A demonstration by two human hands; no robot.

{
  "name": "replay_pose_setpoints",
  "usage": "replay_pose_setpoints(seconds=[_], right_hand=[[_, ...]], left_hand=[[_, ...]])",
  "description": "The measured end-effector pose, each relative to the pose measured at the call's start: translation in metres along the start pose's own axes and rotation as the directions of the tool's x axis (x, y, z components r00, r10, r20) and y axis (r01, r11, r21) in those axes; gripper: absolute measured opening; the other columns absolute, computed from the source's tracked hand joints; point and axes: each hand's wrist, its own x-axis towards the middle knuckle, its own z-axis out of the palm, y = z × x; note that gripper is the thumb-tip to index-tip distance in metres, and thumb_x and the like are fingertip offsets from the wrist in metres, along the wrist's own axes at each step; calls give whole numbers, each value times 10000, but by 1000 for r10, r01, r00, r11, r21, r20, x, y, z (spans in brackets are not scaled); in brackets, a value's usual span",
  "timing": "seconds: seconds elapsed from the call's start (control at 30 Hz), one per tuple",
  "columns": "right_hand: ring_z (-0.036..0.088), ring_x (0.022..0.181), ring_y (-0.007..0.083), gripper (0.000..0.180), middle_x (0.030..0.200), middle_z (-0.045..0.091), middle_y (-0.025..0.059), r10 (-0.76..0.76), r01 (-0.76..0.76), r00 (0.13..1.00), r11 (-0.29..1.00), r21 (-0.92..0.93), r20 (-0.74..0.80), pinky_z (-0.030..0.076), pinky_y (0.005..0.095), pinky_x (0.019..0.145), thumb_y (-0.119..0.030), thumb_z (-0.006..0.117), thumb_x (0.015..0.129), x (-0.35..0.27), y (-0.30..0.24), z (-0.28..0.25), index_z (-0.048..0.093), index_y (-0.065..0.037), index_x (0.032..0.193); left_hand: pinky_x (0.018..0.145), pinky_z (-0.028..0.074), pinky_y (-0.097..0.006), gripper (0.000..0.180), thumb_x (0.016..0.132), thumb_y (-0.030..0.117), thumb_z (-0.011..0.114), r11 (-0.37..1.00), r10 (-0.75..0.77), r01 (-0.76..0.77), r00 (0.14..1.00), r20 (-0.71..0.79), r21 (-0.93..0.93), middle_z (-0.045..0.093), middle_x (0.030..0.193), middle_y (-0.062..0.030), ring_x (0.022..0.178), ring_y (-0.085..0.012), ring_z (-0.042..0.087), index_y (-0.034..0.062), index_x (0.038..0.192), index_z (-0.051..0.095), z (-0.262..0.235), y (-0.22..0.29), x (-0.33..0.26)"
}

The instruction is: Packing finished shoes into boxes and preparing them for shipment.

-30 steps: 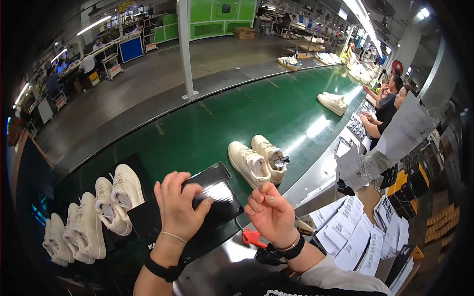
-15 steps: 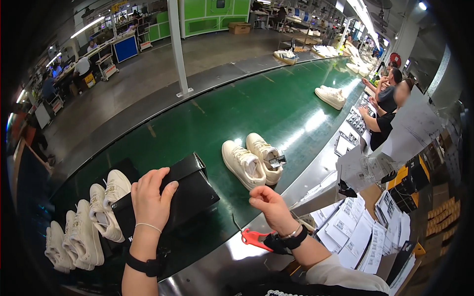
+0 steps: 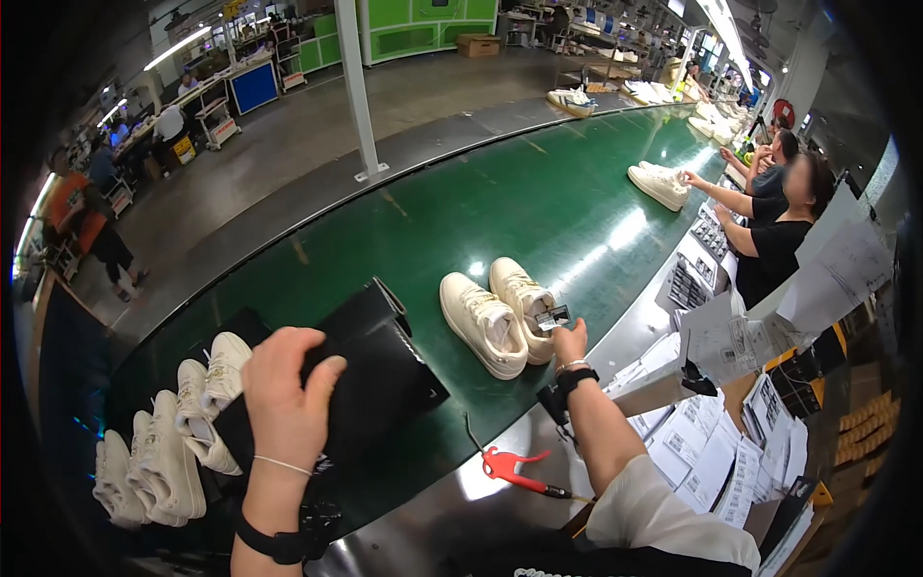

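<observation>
My left hand (image 3: 286, 392) rests over the black shoebox (image 3: 370, 370), thumb spread away from the fingers. The box lies tilted on the green conveyor belt (image 3: 404, 226), its lid edge raised at the far end. A pair of cream sneakers (image 3: 484, 325) stands just right of the box, with a black-and-white tag (image 3: 553, 317) at the heel of the right one. My right hand (image 3: 569, 342) is at that heel, right beside the tag; its fingertips are partly hidden, so its grip is unclear. On the metal ledge below lies a red air blow gun (image 3: 510, 468).
More cream sneakers (image 3: 165, 457) stand at the left. Farther up the belt is another pair (image 3: 661, 185), which a co-worker (image 3: 788, 226) reaches toward. Printed sheets (image 3: 687, 438) cover the right side. A grey post (image 3: 356, 91) rises at the belt's far edge.
My right hand has moved forward and right, from above the blow gun to the sneaker's heel. The shoebox's far edge looks more raised. A co-worker's arm now stretches to the far pair.
</observation>
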Motion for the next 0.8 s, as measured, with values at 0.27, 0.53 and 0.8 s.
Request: replay_pose_setpoints(seconds=[0.27,0.53,0.8], right_hand=[[549,986,336,370,1018,588,185,-293,359,920,897,-258,259,433,369,857,-94,522,731,6,-30,-5,584,-74,1095],[556,819,338,178,872,565,167,-685,688,721,690,-224,106,456,383,729,-4,524,779,-59,-73,-49,581,-41,944],[470,697,39,88,789,512,-22,-816,124,56,578,807,576,394,197,601,-46,568,838,-187,-190,-155,567,-27,924]], left_hand=[[892,319,-413,265,751,77,591,951,77,-73,997,1,301,526,1107,-103,1054,-252,485,99,1015,598,45,-5,-13],[882,331,-377,180,696,103,631,985,136,-137,991,9,106,534,1078,-90,1026,-274,479,111,875,643,29,3,-22],[1018,111,-525,329,859,410,477,998,-57,61,983,177,-16,495,1147,-53,1160,-247,378,161,898,688,15,0,-36]])
